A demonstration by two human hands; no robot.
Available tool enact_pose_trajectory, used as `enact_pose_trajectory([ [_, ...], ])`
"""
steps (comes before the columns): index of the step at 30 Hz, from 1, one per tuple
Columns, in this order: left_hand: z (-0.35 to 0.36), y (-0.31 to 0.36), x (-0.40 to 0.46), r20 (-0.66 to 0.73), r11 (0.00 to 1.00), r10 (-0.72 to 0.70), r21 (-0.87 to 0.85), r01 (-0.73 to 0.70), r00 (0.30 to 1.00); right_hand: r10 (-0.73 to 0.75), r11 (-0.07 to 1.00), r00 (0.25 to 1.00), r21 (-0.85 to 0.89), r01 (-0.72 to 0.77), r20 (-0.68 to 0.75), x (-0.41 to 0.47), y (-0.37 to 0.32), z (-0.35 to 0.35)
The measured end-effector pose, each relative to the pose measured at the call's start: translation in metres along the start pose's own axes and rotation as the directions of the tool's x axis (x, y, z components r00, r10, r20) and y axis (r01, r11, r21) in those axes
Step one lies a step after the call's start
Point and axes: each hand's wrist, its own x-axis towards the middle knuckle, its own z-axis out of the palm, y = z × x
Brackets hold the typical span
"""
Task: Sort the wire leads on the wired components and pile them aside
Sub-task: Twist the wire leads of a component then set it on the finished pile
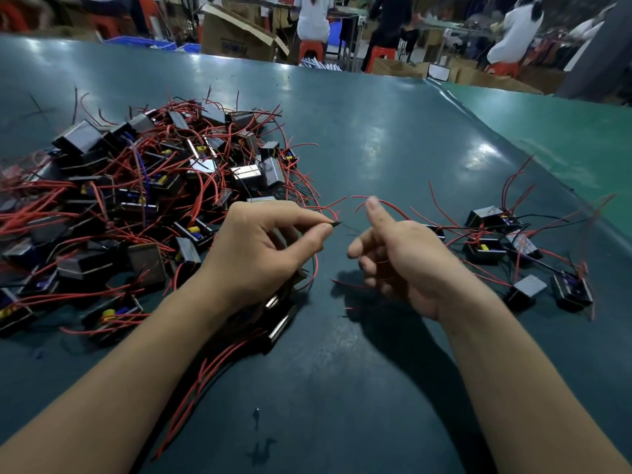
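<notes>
The left hand point(260, 254) pinches a black wire tip point(337, 223), the right hand point(396, 261) loosely curled beside it, apparently holding nothing, with a big unsorted heap point(136, 200) left of them and a few finished parts point(513, 248) right, so most remains.

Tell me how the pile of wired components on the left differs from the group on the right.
The left pile holds many components heaped and tangled on one another; the right group holds only a few, spread flat on the table. The left pile lies beside the left hand, which pinches a black lead tip; the right group lies beyond the right hand. Both are dark boxes with red and black leads.
</notes>
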Motion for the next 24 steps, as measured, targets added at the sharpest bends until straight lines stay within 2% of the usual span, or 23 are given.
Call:
enact_pose_trajectory([
  [2,-0.002,0.001,-0.001,0.042,0.999,-0.026,-0.034,0.027,0.999,-0.010,0.996,0.999,-0.085,0.007,-0.037,0.005,0.009,0.004],
  [4,-0.003,0.001,-0.002,0.051,0.998,-0.035,-0.055,0.037,0.998,-0.045,0.970,0.996,-0.241,0.025,-0.076,0.010,0.017,0.012],
  [6,-0.003,-0.001,-0.001,0.013,0.987,-0.089,-0.135,0.090,0.996,-0.139,0.888,0.978,-0.456,0.054,-0.153,0.014,0.019,0.021],
  [7,-0.003,-0.002,0.001,-0.020,0.980,-0.125,-0.159,0.120,0.992,-0.196,0.815,0.964,-0.576,0.058,-0.181,0.017,0.020,0.025],
  [9,-0.004,-0.007,0.004,-0.067,0.984,-0.163,-0.079,0.158,0.984,-0.277,0.684,0.941,-0.727,0.052,-0.194,0.018,0.019,0.031],
  [11,-0.004,-0.011,0.006,0.017,0.976,-0.216,0.033,0.215,0.976,-0.281,0.665,0.947,-0.743,0.075,-0.156,0.019,0.018,0.031],
  [12,-0.004,-0.011,0.005,0.098,0.966,-0.258,0.052,0.254,0.961,-0.263,0.697,0.956,-0.710,0.095,-0.130,0.019,0.018,0.029],
  [14,0.001,-0.010,0.003,0.225,0.959,-0.281,0.028,0.282,0.933,-0.217,0.828,0.971,-0.546,0.128,-0.101,0.016,0.018,0.025],
  [17,0.006,-0.007,0.002,0.255,0.962,-0.252,-0.038,0.270,0.933,-0.180,0.965,0.980,-0.210,0.158,-0.089,0.014,0.021,0.026],
  [20,0.003,-0.005,0.003,0.253,0.964,-0.224,-0.084,0.252,0.941,-0.187,0.975,0.980,0.107,0.194,-0.069,0.013,0.018,0.031],
  [24,0.003,-0.001,0.002,0.244,0.949,-0.237,-0.147,0.278,0.940,-0.177,0.948,0.984,0.263,0.176,-0.021,0.011,0.015,0.032],
])
